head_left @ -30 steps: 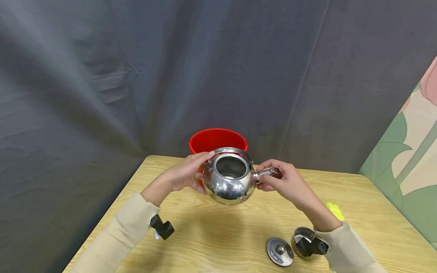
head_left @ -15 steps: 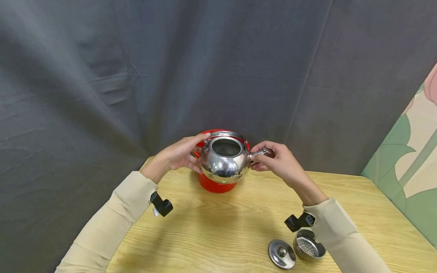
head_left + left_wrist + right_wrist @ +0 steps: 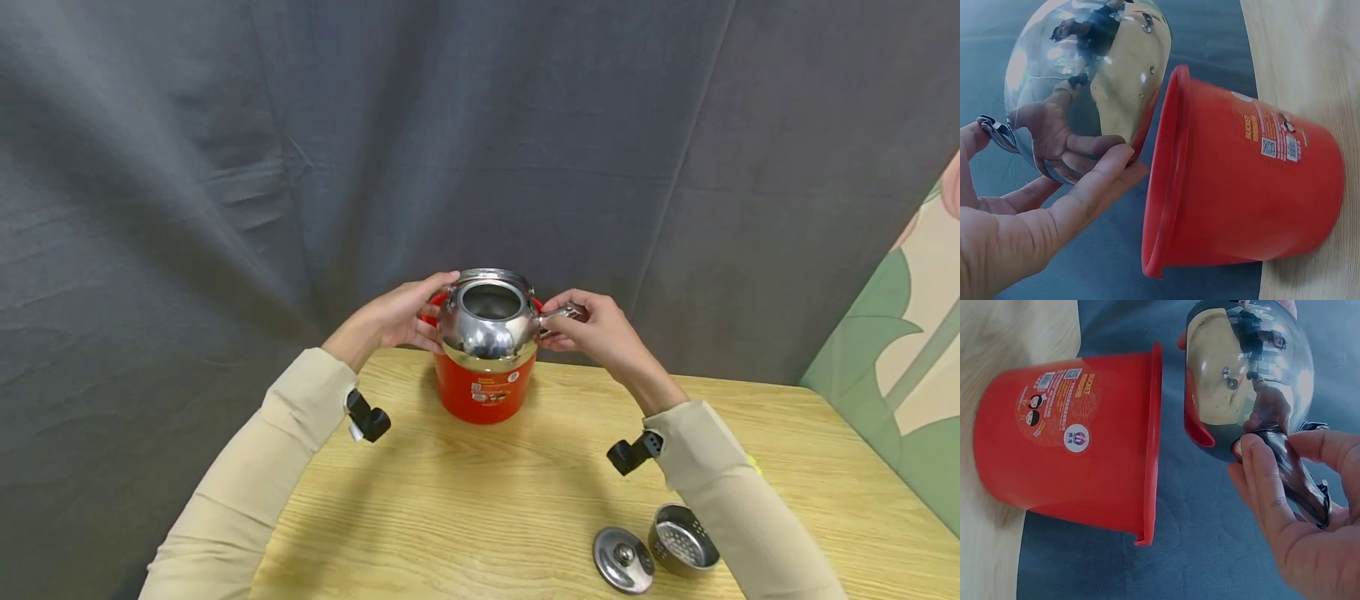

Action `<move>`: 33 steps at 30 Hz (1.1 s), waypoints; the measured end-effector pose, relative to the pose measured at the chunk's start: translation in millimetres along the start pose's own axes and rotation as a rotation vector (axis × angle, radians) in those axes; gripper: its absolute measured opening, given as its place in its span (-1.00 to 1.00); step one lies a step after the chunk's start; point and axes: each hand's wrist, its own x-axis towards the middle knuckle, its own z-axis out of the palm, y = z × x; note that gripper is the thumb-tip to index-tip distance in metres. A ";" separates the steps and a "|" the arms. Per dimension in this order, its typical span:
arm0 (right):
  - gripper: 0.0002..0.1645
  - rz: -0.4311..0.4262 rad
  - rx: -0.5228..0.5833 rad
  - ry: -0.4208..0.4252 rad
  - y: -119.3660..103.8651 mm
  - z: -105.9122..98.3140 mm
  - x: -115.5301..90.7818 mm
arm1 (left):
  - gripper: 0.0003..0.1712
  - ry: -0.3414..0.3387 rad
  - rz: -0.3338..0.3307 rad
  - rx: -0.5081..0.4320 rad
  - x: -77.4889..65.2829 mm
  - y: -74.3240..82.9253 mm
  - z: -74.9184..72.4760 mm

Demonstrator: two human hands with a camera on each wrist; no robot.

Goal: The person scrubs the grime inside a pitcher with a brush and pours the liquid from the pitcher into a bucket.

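A round, shiny steel kettle (image 3: 489, 329) with an uncovered top hangs between both hands, over the red bucket (image 3: 483, 396). Both wrist views show a gap between the kettle and the bucket's rim. My left hand (image 3: 408, 315) grips the kettle's left side, thumb up by the bail handle's hinge and fingers against the body. On the other side, my right hand (image 3: 596, 329) grips the short part sticking out, which looks like the spout (image 3: 1288, 465). The bail handle (image 3: 491, 275) lies tipped toward the back. What the bucket holds is hidden.
A steel lid (image 3: 623, 560) with a knob lies at the front right of the wooden table (image 3: 450, 517). Beside it stands a perforated steel strainer (image 3: 682, 542). Something yellow (image 3: 753, 465) peeks out behind the right sleeve. A grey curtain (image 3: 480, 142) closes off the back.
Both hands have carried the kettle forward, away from me, until it is over the bucket. The right forearm no longer covers the strainer so much. Lid and strainer stay in place.
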 end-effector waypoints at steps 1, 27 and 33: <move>-0.71 0.000 -0.005 0.002 0.2 0.0 1.5 | -0.21 0.004 0.000 -0.003 1.4 -0.2 -0.7; -0.69 0.000 0.051 0.081 15.6 -0.9 51.4 | -0.17 0.143 0.066 -0.008 38.5 2.8 -11.7; -0.70 -0.012 0.066 0.098 18.4 -3.1 57.4 | -0.14 0.159 0.098 0.003 42.8 5.7 -12.4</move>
